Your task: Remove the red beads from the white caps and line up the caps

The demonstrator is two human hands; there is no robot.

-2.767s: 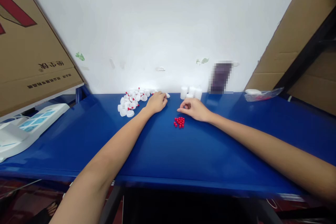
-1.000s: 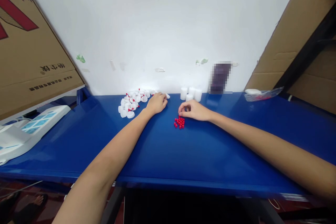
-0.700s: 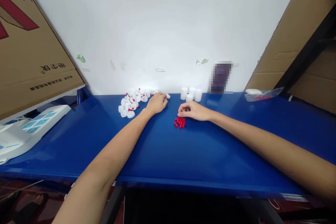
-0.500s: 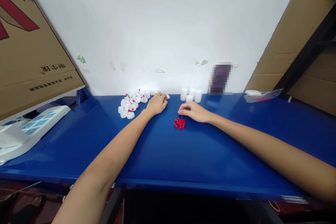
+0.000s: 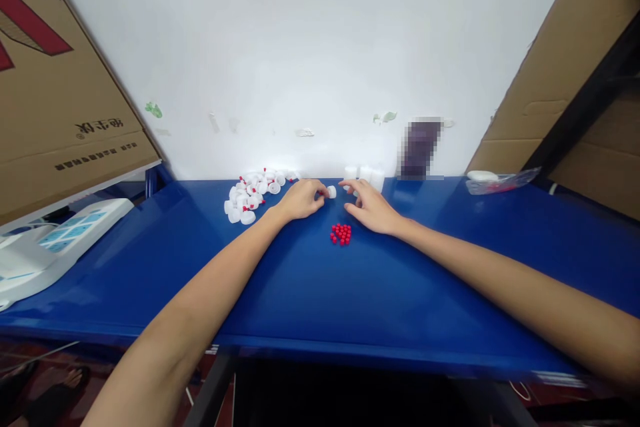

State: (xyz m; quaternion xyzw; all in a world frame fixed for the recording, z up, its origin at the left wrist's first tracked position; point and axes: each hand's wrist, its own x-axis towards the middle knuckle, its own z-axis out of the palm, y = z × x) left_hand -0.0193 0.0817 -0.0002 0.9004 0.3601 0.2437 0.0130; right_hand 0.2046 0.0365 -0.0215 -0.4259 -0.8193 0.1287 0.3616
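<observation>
At the fingertips of my left hand (image 5: 304, 199) is a small white cap (image 5: 332, 192), pinched just above the blue table (image 5: 300, 293). My right hand (image 5: 373, 208) faces it from the right, its thumb and fingers apart with nothing between them. Several white cylindrical containers (image 5: 378, 179) stand behind the right hand, which partly covers them. A small cluster of red pieces (image 5: 341, 234) lies on the table in front of both hands. Left of my left hand spreads a pile of white caps (image 5: 247, 201), some with a red piece on them.
A white device with blue panels (image 5: 70, 233) lies at the table's left. A clear plastic bag (image 5: 510, 183) and a white rounded object (image 5: 482, 175) are at the back right. Cardboard (image 5: 65, 93) rises on the left, and a white wall (image 5: 300, 47) closes the back.
My left hand has moved right, bringing the white cap away from the pile. My right hand has spread its fingers and risen slightly towards the back, away from the red pieces.
</observation>
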